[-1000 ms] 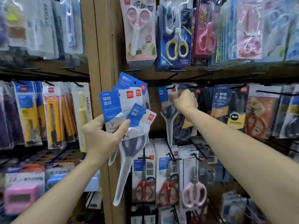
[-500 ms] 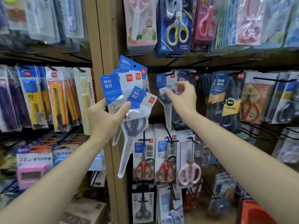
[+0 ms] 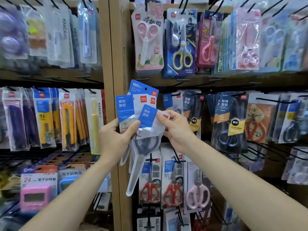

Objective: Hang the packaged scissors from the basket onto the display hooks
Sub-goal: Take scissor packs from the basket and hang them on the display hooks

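The left hand (image 3: pixel 115 139) grips a fan of blue-and-white carded scissors packs in clear plastic sleeves (image 3: pixel 125 107). Its thumb lies across their fronts and its fingers curl behind. The fan is held up in front of the tall wooden shelf post (image 3: pixel 115 47). The dark-handled scissors inside point toward six o'clock, and the lowest sleeve tip hangs below the wrist.

The right hand (image 3: pixel 178 130) pinches the frontmost pack (image 3: pixel 147 117) at its three o'clock corner, thumb on the face and fingers behind. That pack is still in the fan and touches the left thumb.

At one o'clock from the hands, matching blue-topped packs (image 3: pixel 171 100) hang on the middle row. Farther toward three o'clock, a black wire display hook (image 3: pixel 275 101) juts out over other hanging cards. Red-handled scissors packs (image 3: pixel 150 190) hang at six o'clock. A pink-carded pair of child scissors (image 3: pixel 147 40) hangs at twelve. Yellow utility knives in sleeves (image 3: pixel 68 119) hang at nine.
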Tool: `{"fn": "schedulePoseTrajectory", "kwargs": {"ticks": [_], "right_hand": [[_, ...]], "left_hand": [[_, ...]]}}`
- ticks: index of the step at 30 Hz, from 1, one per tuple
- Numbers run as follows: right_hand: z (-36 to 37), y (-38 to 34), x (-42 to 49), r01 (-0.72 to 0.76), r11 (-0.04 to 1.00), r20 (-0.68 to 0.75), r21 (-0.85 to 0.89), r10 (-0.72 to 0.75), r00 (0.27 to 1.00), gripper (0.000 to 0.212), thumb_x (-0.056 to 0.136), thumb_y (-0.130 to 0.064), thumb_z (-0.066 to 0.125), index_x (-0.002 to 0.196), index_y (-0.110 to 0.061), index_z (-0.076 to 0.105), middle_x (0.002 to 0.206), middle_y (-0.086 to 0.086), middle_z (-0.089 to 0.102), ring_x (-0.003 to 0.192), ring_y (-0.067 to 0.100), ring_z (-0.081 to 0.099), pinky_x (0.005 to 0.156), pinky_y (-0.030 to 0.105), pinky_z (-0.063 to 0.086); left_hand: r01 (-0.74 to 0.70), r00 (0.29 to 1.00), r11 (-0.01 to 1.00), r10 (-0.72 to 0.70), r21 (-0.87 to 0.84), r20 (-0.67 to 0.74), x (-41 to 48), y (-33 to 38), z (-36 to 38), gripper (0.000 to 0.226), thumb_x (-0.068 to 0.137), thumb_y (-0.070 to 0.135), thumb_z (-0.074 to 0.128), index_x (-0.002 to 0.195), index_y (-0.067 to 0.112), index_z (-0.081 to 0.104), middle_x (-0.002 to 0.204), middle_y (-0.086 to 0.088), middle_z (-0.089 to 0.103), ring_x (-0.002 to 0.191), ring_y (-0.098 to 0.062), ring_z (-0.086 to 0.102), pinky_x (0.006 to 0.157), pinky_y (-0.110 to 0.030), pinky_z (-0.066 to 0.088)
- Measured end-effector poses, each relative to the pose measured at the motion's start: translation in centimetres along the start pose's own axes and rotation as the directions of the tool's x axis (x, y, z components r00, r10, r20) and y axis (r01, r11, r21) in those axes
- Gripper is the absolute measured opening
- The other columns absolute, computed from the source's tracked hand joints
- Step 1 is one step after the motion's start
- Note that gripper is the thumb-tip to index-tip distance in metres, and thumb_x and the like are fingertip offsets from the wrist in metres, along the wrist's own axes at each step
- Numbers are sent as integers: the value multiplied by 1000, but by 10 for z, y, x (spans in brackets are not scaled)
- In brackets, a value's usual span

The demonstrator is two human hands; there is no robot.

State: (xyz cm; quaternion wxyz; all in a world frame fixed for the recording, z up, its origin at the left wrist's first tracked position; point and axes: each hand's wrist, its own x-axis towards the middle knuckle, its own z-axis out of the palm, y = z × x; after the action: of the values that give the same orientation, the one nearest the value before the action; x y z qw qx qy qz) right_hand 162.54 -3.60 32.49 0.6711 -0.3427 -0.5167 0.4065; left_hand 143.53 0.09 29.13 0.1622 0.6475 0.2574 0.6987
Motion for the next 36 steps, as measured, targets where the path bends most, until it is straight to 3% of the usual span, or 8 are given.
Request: {"fn": "schedulePoseTrajectory", "kwargs": {"ticks": [4,6,8,12,16,22,29,36], "right_hand": [[0,-5,2,4,999,-52,46,-2,999,9,100,-18,63,99,-10,60,102,12,75,92,22,75,71,35,62],[-4,-8,6,46,999,-90,26,-43,995,8,101,-15,61,97,-9,59,94,10,74,85,20,74,69,33,62],[-14,-16,13,119,992,-169,-46,-125,978,11,103,-14,59,93,-9,58,88,9,72,82,20,71,73,38,61],[-44,-36,35,195,936,-269,-293,-277,923,14,103,-15,61,90,-11,60,92,14,66,88,27,63,89,58,55],[-56,-45,53,242,869,-263,-433,-378,888,19,102,-19,63,83,-17,62,87,9,64,86,24,61,82,48,53],[-58,-51,63,224,836,-204,-501,-365,908,19,103,-21,57,86,-19,64,91,9,65,89,21,62,84,43,52],[-62,-50,68,153,712,-193,-686,-381,904,18,106,-20,53,98,-11,67,99,9,69,94,21,64,80,38,52],[-71,-34,101,-7,648,-295,-761,-336,895,27,101,-32,62,80,-15,62,86,9,67,91,32,64,74,38,44]], "left_hand": [[2,1000,998,-3,-61,-30,1,4,4,19,84,36,76,97,21,74,90,26,73,86,10,70,66,-8,51],[0,999,998,-3,-66,-35,2,0,2,22,80,41,77,94,24,75,87,26,75,85,6,71,67,-12,53],[-18,999,999,16,-46,-47,4,-4,1,26,77,44,78,92,23,76,86,22,76,83,3,72,67,-13,53],[-34,998,999,33,-20,-51,4,-5,2,12,81,32,83,85,36,72,81,37,71,79,8,70,63,-8,49],[-53,998,998,52,-17,-45,4,-5,1,13,78,38,81,88,37,72,83,40,70,83,7,71,65,-9,52],[-50,998,999,49,-2,-48,4,-4,0,13,78,42,80,87,41,71,86,39,70,83,8,70,65,-10,52],[-36,998,999,34,-26,-52,4,-5,1,18,77,43,81,94,42,72,95,34,73,92,4,72,75,-18,59],[13,999,998,-15,-56,-38,4,-1,0,21,77,42,80,98,38,74,98,27,76,97,1,73,80,-21,59]]}}
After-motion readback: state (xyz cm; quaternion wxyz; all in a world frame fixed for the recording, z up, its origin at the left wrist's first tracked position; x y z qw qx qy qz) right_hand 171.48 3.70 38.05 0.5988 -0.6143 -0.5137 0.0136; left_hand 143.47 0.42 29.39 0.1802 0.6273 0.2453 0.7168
